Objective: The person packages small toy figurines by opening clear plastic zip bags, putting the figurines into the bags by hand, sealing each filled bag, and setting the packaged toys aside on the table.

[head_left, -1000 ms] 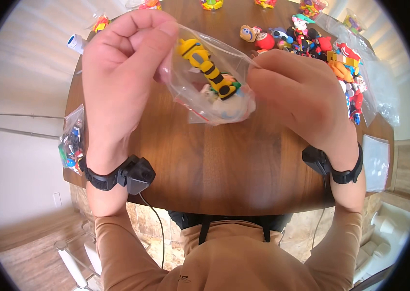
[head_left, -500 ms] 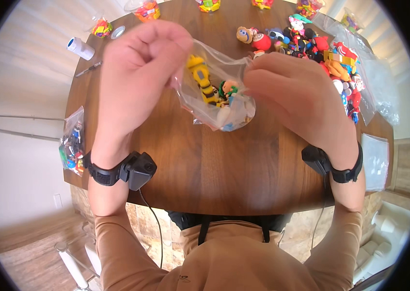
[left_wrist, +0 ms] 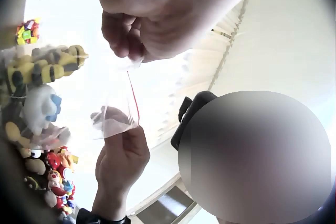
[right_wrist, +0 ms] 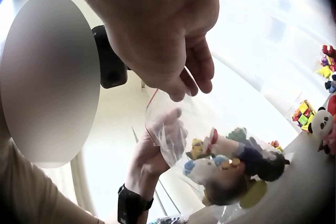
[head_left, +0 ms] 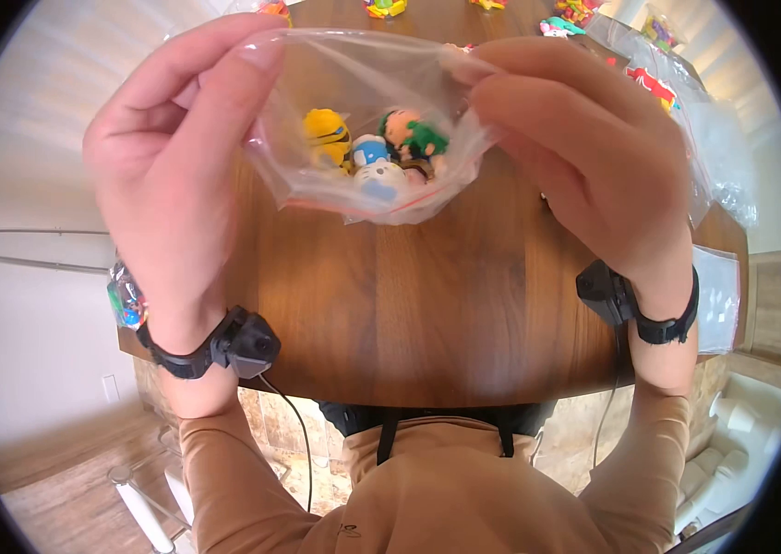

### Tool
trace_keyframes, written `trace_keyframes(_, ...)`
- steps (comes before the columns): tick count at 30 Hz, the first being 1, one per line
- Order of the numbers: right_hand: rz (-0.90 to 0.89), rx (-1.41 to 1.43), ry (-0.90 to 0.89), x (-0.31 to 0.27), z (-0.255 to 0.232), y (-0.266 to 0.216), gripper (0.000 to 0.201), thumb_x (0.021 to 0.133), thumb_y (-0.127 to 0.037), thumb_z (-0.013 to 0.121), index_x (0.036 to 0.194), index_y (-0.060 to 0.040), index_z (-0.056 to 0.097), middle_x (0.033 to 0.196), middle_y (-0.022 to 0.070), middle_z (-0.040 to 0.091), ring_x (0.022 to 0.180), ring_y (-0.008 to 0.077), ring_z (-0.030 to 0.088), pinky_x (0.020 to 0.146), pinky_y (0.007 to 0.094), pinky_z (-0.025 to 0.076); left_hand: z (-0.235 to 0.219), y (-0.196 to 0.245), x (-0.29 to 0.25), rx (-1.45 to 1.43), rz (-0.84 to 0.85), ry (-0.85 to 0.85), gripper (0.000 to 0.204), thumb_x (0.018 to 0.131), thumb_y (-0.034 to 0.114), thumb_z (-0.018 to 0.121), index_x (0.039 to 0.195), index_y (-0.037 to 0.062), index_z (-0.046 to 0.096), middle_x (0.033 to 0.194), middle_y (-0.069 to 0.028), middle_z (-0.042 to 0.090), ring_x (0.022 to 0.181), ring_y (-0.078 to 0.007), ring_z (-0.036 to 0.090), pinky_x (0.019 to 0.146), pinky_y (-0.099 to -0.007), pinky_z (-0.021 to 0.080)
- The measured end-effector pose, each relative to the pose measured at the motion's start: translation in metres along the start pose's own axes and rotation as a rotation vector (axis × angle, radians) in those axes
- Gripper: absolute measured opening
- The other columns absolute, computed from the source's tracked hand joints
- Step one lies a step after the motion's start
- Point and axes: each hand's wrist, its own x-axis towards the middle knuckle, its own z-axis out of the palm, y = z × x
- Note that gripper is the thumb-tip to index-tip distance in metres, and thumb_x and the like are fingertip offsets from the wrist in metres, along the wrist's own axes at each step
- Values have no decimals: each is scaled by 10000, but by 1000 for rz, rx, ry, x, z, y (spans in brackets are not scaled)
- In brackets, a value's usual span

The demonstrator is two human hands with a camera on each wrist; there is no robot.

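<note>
A clear zip bag (head_left: pixel 317 69) with a red strip hangs stretched wide between both hands, above the table. My left hand (head_left: pixel 164 166) pinches one side of its mouth between thumb and fingers. At the opposite side the right hand (head_left: pixel 584 138) pinches the edge. Inside lie several small toy figures: a yellow-and-black striped one (head_left: pixel 326 138), one with green hair and clothes (head_left: pixel 420 138), and a white-and-blue one (head_left: pixel 379 175). In the left wrist view the striped figure (left_wrist: pixel 47 69) shows through the plastic.
The wooden table (head_left: pixel 446 314) spreads below. Loose figures (left_wrist: pixel 55 174) are piled beyond the right hand, beside large clear plastic bags (head_left: pixel 727 175). A filled bag (head_left: pixel 125 300) is at the left edge, flat bags (head_left: pixel 718 300) at the right. Containers of colourful pieces (head_left: pixel 386 7) line the far edge.
The hands have drawn apart, the left one moving left, and the bag's mouth is wider. The bag has risen toward the head camera, and the figures inside show more from above.
</note>
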Motion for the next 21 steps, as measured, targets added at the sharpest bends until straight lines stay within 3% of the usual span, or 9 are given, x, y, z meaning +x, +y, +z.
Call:
trace_keyframes(1, 18, -13, -8, -1, 4, 2, 209, 748, 50, 697, 941, -18, 658, 997, 114, 670, 812, 304, 652, 678, 351, 529, -1, -3, 1, 0, 4, -1, 171, 905, 36, 651, 1049, -30, 713, 723, 27, 621, 631, -31, 507, 562, -195, 371)
trace_keyframes(3, 60, -1, -149, -8, 7, 7, 205, 759, 46, 692, 951, -19, 660, 1010, 116, 669, 808, 296, 649, 687, 354, 525, -5, -18, 5, 249, -96, -289, 132, 886, 53, 682, 979, -26, 733, 742, 8, 684, 625, -22, 546, 545, -185, 403)
trace_keyframes(4, 107, 14, -296, -10, 6, 9, 201, 770, 42, 687, 961, -20, 662, 1023, 118, 667, 805, 289, 646, 696, 358, 521, -2, -25, 5, 118, -215, -367, 123, 883, 50, 680, 965, -24, 734, 730, 13, 673, 617, -20, 533, 547, -188, 398)
trace_keyframes(7, 92, 88, -418, -10, -8, 9, 192, 808, 31, 662, 993, -19, 663, 999, 121, 670, 795, 288, 638, 702, 364, 513, 1, -14, 3, 122, -283, -491, 138, 882, 6, 658, 999, -33, 722, 706, 33, 615, 615, -18, 501, 554, -187, 371)
trace_keyframes(11, 197, 95, -352, -8, -35, 20, 215, 834, 7, 658, 1047, -21, 668, 974, 104, 684, 818, 283, 650, 716, 345, 519, 14, -18, -9, 35, -385, -607, 118, 877, 10, 668, 972, -43, 715, 686, 41, 603, 597, -7, 490, 535, -185, 356)
trace_keyframes(13, 415, -46, -311, -7, -49, 31, 254, 847, -11, 651, 1100, -27, 673, 982, 96, 702, 850, 275, 662, 740, 325, 524, 22, -21, -10, 122, -485, -746, 106, 882, 33, 675, 944, -45, 710, 671, 46, 594, 586, -3, 482, 510, -195, 343)
trace_keyframes(15, 367, -208, -349, -21, -56, 54, 316, 840, -31, 667, 1156, -31, 661, 1021, 107, 710, 881, 291, 675, 769, 330, 530, 25, -16, -14, 128, -426, -814, 100, 890, 54, 666, 912, -36, 703, 658, 41, 592, 566, -7, 462, 501, -201, 339)
trace_keyframes(18, 495, -286, -408, -33, -62, 69, 359, 812, -50, 698, 1168, -31, 652, 1096, 127, 693, 963, 318, 662, 845, 363, 521, 30, -10, -21, 294, -370, -749, 95, 894, 61, 653, 889, -25, 694, 640, 36, 585, 558, -13, 442, 505, -201, 335)
trace_keyframes(21, 568, -312, -610, -36, -58, 78, 424, 762, -81, 744, 1174, -46, 648, 1135, 130, 662, 1068, 314, 621, 926, 387, 493, 29, -9, -25, 165, -352, -965, 95, 893, 65, 647, 870, -19, 685, 642, 32, 576, 562, -10, 434, 507, -200, 337)
